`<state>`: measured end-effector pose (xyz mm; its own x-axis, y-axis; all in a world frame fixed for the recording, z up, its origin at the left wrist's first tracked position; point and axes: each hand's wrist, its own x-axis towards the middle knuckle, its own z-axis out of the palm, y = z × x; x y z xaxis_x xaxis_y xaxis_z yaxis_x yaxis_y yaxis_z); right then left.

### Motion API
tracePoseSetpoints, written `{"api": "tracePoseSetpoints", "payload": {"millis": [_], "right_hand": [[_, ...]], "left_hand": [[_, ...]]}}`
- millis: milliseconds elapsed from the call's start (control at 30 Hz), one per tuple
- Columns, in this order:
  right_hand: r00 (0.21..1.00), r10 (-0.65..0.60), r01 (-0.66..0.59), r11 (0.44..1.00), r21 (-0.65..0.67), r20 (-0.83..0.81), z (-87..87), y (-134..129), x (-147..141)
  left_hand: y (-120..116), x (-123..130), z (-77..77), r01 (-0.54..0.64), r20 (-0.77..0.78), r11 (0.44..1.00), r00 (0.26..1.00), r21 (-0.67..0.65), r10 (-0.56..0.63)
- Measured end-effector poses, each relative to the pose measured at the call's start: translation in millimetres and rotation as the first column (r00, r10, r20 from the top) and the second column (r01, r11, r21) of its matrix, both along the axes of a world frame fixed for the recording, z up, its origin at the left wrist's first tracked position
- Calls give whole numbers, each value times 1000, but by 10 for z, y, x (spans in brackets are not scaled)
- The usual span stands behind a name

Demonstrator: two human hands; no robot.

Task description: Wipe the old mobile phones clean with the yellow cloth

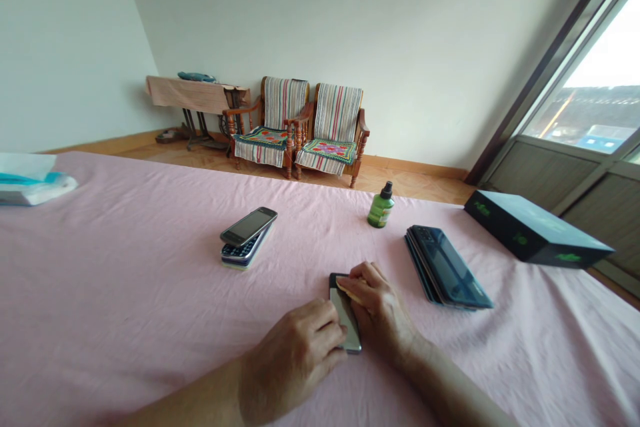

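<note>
A phone with a dark upper end and a lighter lower part lies on the pink cloth in front of me. My left hand grips its left side, fingers curled over the edge. Against the phone's upper end my right hand presses a small pale yellow cloth, pinched under its fingers; most of the cloth is hidden. Left of my hands sits a small stack of older phones, with a slider phone tilted on top. To the right lies a stack of smartphones, a dark glossy smartphone uppermost.
A green spray bottle stands beyond my right hand. At the right edge is a black box; a white and blue packet lies far left. Pink cloth covers the surface. Two wooden chairs stand by the wall.
</note>
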<state>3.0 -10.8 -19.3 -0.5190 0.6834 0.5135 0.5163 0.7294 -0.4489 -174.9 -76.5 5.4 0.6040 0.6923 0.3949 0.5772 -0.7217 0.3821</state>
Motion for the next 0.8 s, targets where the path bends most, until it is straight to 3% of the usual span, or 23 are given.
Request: {"api": "tracePoseSetpoints", "payload": {"millis": [267, 800], "right_hand": [[998, -49, 48, 998, 34, 29, 22, 14, -50], [999, -15, 13, 999, 38, 44, 92, -16, -69]], "left_hand": [[4, 1, -24, -8, -14, 1000, 1000, -30, 7], [-2, 16, -2, -18, -4, 1000, 1000, 5, 18]]}}
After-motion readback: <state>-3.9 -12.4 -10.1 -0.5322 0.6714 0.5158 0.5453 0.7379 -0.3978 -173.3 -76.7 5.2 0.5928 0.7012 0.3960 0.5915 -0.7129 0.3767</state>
